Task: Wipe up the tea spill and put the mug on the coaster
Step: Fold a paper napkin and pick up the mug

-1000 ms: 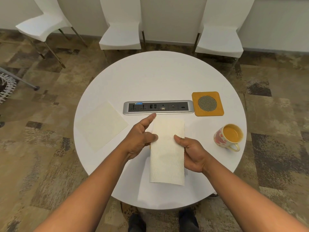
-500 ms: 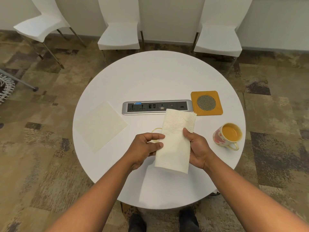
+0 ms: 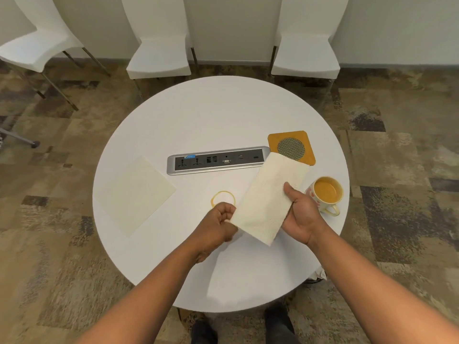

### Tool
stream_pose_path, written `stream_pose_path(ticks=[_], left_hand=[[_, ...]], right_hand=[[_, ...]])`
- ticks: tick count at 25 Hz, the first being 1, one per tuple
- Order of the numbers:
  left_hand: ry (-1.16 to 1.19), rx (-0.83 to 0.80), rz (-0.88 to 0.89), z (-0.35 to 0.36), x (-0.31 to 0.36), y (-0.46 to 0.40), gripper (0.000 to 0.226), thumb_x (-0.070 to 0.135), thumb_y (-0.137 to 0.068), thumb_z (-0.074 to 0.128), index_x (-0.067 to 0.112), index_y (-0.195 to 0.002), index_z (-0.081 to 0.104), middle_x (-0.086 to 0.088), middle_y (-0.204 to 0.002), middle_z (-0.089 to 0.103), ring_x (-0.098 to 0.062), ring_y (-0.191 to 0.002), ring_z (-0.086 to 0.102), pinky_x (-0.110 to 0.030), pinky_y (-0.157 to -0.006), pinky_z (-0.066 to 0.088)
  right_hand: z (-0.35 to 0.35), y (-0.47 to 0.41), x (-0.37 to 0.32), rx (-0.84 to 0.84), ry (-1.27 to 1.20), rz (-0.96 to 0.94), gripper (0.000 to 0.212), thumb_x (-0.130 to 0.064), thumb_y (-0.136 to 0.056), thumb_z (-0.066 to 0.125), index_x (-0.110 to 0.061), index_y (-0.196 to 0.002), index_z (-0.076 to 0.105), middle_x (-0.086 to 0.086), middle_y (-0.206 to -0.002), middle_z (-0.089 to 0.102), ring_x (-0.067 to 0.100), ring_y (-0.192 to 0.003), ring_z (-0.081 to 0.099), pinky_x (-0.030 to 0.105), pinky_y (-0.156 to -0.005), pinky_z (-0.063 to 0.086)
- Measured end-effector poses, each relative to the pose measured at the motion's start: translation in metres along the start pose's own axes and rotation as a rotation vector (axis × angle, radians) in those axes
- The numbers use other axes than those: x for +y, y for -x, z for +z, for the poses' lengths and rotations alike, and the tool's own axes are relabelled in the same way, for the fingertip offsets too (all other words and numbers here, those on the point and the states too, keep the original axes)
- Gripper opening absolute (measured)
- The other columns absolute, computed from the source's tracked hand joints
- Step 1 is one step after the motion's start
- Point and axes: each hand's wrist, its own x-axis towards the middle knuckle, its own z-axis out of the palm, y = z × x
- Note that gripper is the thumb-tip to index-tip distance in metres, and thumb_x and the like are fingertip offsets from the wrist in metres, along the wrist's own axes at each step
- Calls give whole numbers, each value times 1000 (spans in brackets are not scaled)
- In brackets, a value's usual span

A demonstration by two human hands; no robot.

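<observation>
Round table [image 3: 211, 115]: towel [image 3: 268, 197] in both hands, overlaps coaster [image 3: 308, 155]; mug [image 3: 325, 194] nearby.

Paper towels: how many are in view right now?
2. One paper towel held in both hands above the table; another sheet lying flat on the table's left side. None seem hidden.

One round desk [image 3: 223, 115]. Three white chairs: one at far left [image 3: 37, 50], one in the middle [image 3: 159, 60], one at right [image 3: 305, 60]. One mug [image 3: 325, 194] of tea. One orange coaster [image 3: 308, 155]. One ring-shaped tea spill [image 3: 222, 198]. Two paper sheets: one folded towel [image 3: 268, 199] held up, one flat sheet [image 3: 135, 194] lying on the desk. One socket strip [image 3: 218, 160] set into the desk. Two hands: the left hand [image 3: 216, 227] and the right hand [image 3: 303, 214]. Two dark shoes, a left shoe [image 3: 203, 332] and a right shoe [image 3: 279, 324], below the desk's near edge.
</observation>
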Motion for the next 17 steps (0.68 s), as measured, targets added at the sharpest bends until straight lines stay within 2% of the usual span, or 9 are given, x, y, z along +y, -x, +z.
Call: stream_pose_path(ticks=[2, 4, 5, 8, 10, 12, 14, 16, 17], left_hand=[[122, 59, -23, 7, 13, -10, 31, 4, -87, 55, 15, -115, 63, -4, -106, 68, -19, -89, 61, -30, -74, 50], [135, 71, -23, 20, 27, -19, 34, 21, -91, 66, 17, -124, 62, -1, -109, 72, -16, -91, 68, -28, -75, 53], [85, 73, -3, 26, 31, -23, 33, 23, -94, 70, 18, -126, 62, -2, -108, 75, -14, -90, 70, -25, -72, 55], [-57, 108, 75, 44, 37, -34, 23, 12, -95, 71, 16, -117, 67, -5, -94, 79, -13, -82, 75, -24, -67, 58], [-97, 150, 101, 54, 40, -39, 17, 10, -94, 73, 18, -109, 70, -3, -85, 78, -13, -78, 75, -24, -65, 59], [-114, 175, 128, 63, 43, -42, 14, 11, -93, 73, 21, -103, 72, 0, -81, 78, -10, -75, 75, -23, -64, 58], [-175, 239, 168, 74, 46, -43, 11, 13, -92, 74, 23, -97, 74, 0, -79, 78, -10, -73, 74, -26, -66, 59], [-239, 317, 210, 86, 47, -45, 9, 15, -91, 74, 24, -89, 74, -3, -79, 77, -21, -77, 75, -35, -72, 61], [-275, 335, 237, 91, 48, -45, 9, 16, -90, 74, 24, -86, 74, -4, -78, 77, -25, -79, 75, -38, -73, 61]], right_hand=[[-8, 2, 0, -12, 31, -12, 31, -22, -101, 53, -14, -130, 59, 12, -127, 69, 34, -113, 67, 55, -98, 50], [-17, 4, 2, -26, 94, -33, 33, -15, -99, 56, -13, -131, 59, 14, -129, 67, 36, -116, 65, 56, -100, 48], [-22, 5, 3, -45, 127, -42, 34, -13, -97, 58, -12, -132, 58, 14, -129, 67, 37, -117, 64, 57, -100, 49], [-31, 12, 1, -110, 206, -98, 33, -6, -93, 64, -20, -122, 68, 13, -131, 66, 36, -118, 63, 57, -98, 50], [-39, 16, -4, -85, 288, -189, 40, -5, -89, 69, -27, -122, 67, 8, -130, 67, 31, -119, 64, 56, -99, 50], [-44, 20, -6, 36, 398, -276, 59, -7, -84, 76, -28, -135, 52, 3, -131, 66, 25, -118, 64, 54, -99, 51], [-44, 26, -5, 280, 601, -386, 80, -16, -81, 80, -33, -145, 34, -5, -132, 58, 16, -116, 60, 40, -94, 53], [-45, 31, -1, 512, 820, -507, 78, -32, -82, 79, -35, -145, 33, -9, -126, 48, 7, -110, 52, 24, -86, 44], [-45, 33, 1, 530, 848, -544, 66, -41, -82, 75, -36, -139, 42, -9, -125, 48, 6, -108, 51, 21, -83, 41]])
